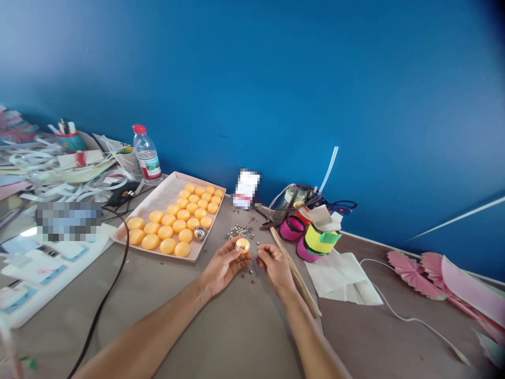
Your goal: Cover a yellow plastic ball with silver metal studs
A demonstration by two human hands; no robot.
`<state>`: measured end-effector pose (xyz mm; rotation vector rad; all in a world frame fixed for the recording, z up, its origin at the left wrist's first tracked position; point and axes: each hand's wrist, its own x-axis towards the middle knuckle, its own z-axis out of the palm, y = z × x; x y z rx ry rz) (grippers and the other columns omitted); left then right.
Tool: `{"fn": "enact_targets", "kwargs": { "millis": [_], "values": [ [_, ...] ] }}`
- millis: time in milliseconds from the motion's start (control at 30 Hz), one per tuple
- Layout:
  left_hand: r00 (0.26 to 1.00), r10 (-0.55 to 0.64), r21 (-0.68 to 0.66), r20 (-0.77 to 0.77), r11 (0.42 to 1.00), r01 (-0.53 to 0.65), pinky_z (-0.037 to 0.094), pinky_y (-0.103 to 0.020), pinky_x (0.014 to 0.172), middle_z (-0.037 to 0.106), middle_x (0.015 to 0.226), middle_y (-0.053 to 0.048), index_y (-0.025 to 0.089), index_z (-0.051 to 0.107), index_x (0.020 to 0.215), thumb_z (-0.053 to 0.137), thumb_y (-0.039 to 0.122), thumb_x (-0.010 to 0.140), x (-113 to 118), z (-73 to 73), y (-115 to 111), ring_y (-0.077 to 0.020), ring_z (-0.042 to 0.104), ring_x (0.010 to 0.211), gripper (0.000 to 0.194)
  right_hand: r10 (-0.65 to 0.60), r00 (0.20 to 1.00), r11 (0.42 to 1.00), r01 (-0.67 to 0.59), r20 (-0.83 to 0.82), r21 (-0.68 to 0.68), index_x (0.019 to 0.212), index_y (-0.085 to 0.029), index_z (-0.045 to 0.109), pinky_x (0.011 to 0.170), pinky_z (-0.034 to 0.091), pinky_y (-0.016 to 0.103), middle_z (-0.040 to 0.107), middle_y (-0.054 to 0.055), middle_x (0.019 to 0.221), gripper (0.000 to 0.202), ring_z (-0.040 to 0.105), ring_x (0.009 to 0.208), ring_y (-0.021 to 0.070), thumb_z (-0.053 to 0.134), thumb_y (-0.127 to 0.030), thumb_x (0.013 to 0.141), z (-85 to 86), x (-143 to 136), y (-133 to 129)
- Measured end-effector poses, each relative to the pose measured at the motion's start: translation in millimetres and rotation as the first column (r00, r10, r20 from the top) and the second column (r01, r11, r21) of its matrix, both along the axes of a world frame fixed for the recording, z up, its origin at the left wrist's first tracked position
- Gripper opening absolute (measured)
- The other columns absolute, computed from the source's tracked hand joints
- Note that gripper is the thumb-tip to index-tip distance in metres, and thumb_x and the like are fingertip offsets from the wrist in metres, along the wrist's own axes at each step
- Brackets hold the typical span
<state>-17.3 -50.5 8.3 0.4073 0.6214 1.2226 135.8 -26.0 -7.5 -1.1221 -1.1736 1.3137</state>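
My left hand (224, 267) is closed round an orange ping-pong ball (242, 244), held up between thumb and fingers. A few small shiny metal studs show on the ball's near side. Just to the right, apart from the ball, my right hand (275, 266) has thumb and forefinger pinched; whatever is between them is too small to make out. Behind the hands lies a loose pile of small metal studs (238, 231), with a few strays below. At the left, a shallow cardboard tray (158, 253) holds rows of orange balls and one silver, stud-covered ball (200, 233).
A water bottle (147, 156) stands behind the tray. On the right are magenta and yellow tape rolls (315, 243), a wooden strip (296, 273), white paper (342, 279) and pink folded paper (414, 273). A dark cable (114, 284) and white power strip (79, 268) lie left.
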Motion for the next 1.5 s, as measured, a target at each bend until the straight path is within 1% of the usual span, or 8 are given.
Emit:
{"fn": "enact_targets", "kwargs": {
  "millis": [100,200,400,600,800,1033,1233,1500],
  "values": [
    [1.0,-0.004,0.007,0.02,1.0,0.004,0.05,-0.028,0.076,0.066,0.087,-0.005,0.017,0.056,0.105,0.068,0.016,0.069,-0.7,-1.4,0.6,-0.0147,0.064,0.075,0.038,0.053,0.973,0.988,-0.084,-0.226,-0.129,0.074,-0.018,0.059,0.049,0.033,0.022,0.048,-0.006,0.053,0.018,0.043,0.047,0.0077,0.068,-0.03,0.066,10.0,-2.0,-3.0],
    [1.0,-0.015,0.012,0.025,1.0,0.015,0.05,-0.027,0.076,0.066,0.087,-0.005,0.016,0.057,0.105,0.068,0.016,0.069,-0.7,-1.6,0.1,-0.0146,0.064,0.076,0.037,0.072,0.945,0.978,-0.129,-0.319,-0.164,0.075,-0.018,0.06,0.052,0.036,0.022,0.051,-0.006,0.057,0.02,0.045,0.05,0.0073,0.072,-0.025,0.061,16.5,-3.1,-5.9],
    [0.999,-0.024,0.019,0.027,1.0,0.023,0.05,-0.028,0.076,0.067,0.087,-0.006,0.015,0.057,0.104,0.068,0.015,0.069,-0.3,1.0,-1.2,-0.0149,0.064,0.074,0.037,0.059,0.949,0.982,-0.111,-0.31,-0.154,0.072,-0.018,0.058,0.052,0.038,0.023,0.061,-0.002,0.071,0.018,0.048,0.049,0.0071,0.071,-0.024,0.06,14.5,-4.4,-6.4],
    [1.0,-0.029,-0.001,0.01,1.0,0.029,0.05,-0.028,0.075,0.067,0.087,-0.006,0.015,0.057,0.105,0.069,0.015,0.069,0.5,0.5,-1.1,-0.0154,0.065,0.074,0.038,0.069,0.929,0.989,-0.113,-0.365,-0.1,0.075,-0.02,0.055,0.045,0.031,0.021,0.057,-0.005,0.062,0.015,0.038,0.04,0.0041,0.066,-0.021,0.065,15.9,-2.8,-6.4],
    [0.999,-0.043,0.009,0.016,0.999,0.043,0.05,-0.027,0.076,0.067,0.085,-0.007,0.014,0.057,0.105,0.067,0.014,0.071,-0.1,1.9,-1.7,-0.0148,0.065,0.074,0.035,0.1,0.909,0.977,-0.167,-0.405,-0.135,0.071,-0.019,0.057,0.049,0.035,0.021,0.062,-0.002,0.065,0.011,0.045,0.045,0.0059,0.066,-0.019,0.064,11.0,-1.8,-5.1],
    [0.999,-0.039,0.008,0.002,0.999,0.039,0.05,-0.026,0.074,0.067,0.086,-0.006,0.013,0.058,0.103,0.067,0.015,0.071,0.4,2.9,-2.5,-0.014,0.064,0.072,0.033,0.038,0.899,0.97,-0.138,-0.436,-0.199,0.071,-0.018,0.062,0.049,0.038,0.023,0.063,-0.001,0.064,0.012,0.047,0.045,0.007,0.069,-0.022,0.062,8.4,-1.3,-1.9],
    [0.999,-0.036,0.009,0.003,0.999,0.036,0.05,-0.027,0.075,0.066,0.086,-0.005,0.014,0.059,0.103,0.068,0.015,0.07,0.5,2.4,-1.8,-0.0138,0.064,0.073,0.035,0.037,0.872,0.964,-0.16,-0.488,-0.214,0.071,-0.019,0.061,0.049,0.038,0.022,0.06,-0.003,0.061,0.013,0.045,0.044,0.0062,0.07,-0.019,0.061,10.1,-1.0,-1.3],
    [0.999,-0.036,0.012,-0.007,0.999,0.036,0.05,-0.028,0.075,0.065,0.09,-0.006,0.014,0.058,0.105,0.068,0.016,0.07,0.3,-0.3,-1.6,-0.0143,0.064,0.074,0.036,-0.063,0.859,0.982,-0.037,-0.509,-0.184,0.069,-0.019,0.061,0.047,0.035,0.021,0.056,-0.005,0.057,0.01,0.039,0.04,0.0043,0.065,-0.015,0.061,10.2,1.5,0.6]
  ]
}}
